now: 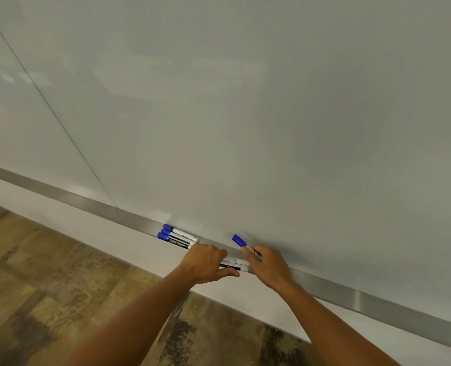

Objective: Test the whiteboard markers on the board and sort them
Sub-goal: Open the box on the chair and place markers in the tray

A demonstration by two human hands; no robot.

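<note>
A large whiteboard [245, 101] fills most of the head view, with a metal tray ledge [87, 200] along its lower edge. Three blue-capped white markers [178, 236] lie side by side on the ledge, left of my hands. My left hand [208, 262] grips a white marker barrel [235, 263] that lies along the ledge. My right hand [268, 265] holds a marker with a blue cap [239, 240] that sticks up and left from its fingertips, close to the board.
Below the ledge runs a white wall strip [60, 225], then a worn wooden floor [34, 299]. A thin seam [47, 101] crosses the board diagonally on the left. The ledge continues to the right [377, 310].
</note>
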